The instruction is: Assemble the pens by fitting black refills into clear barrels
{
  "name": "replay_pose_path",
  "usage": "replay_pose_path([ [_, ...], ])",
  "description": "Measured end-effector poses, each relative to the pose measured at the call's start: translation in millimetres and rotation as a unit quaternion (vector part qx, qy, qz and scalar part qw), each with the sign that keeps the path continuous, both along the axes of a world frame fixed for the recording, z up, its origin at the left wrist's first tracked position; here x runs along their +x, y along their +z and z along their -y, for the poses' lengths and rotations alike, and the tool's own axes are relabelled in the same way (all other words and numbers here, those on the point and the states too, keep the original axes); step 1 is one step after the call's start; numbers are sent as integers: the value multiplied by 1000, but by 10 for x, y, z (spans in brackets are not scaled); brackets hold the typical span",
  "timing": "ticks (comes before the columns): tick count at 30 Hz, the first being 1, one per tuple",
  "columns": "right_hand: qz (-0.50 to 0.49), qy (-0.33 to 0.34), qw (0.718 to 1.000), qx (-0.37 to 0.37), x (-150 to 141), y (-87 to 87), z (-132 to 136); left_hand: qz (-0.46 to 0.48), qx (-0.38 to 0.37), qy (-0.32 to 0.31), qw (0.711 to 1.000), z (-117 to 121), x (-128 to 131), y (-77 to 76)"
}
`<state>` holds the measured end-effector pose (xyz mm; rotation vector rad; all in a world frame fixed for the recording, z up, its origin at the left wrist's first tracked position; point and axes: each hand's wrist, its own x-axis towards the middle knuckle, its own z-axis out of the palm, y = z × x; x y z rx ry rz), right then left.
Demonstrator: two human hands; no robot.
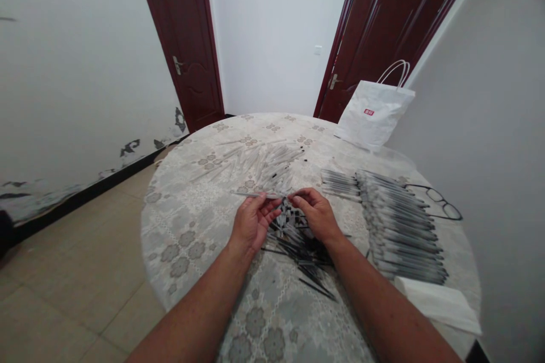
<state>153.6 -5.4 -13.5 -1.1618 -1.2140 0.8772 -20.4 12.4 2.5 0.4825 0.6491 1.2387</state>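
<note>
My left hand [252, 222] pinches a clear pen barrel [244, 194] that lies level, its far end pointing left. Close to it on the right, my right hand [318, 214] is closed, fingertips together near the barrel's right end; what they hold is too small and blurred to name. Under and between the hands lies a heap of small black and whitish parts [291, 219]. Thin black sticks like pen refills [313, 275] spread from it toward me. Beyond the hands is a loose pile of clear pen barrels [272, 161].
On the right, pens [402, 232] lie in a stacked row, with a smaller group [339, 182] beside it. Eyeglasses [443, 204], a folded white sheet [438, 303] and a white paper bag [377, 113] are near the right edge of the round, cloth-covered table [179, 295].
</note>
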Motion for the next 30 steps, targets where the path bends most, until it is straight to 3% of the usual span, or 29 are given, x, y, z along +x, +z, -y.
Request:
replay_pose_path([
  [4,5,-20,1000,7,28,52,23,-4,7,-4,1000,4,7,-6],
  [10,-37,24,999,6,-35,103,100,-3,25,-24,999,47,28,41],
  [18,-10,-13,1000,12,-134,172,155,2,47,-51,998,71,16,60],
  [30,-7,-1,1000,19,-142,166,159,-23,76,-86,993,77,22,42],
])
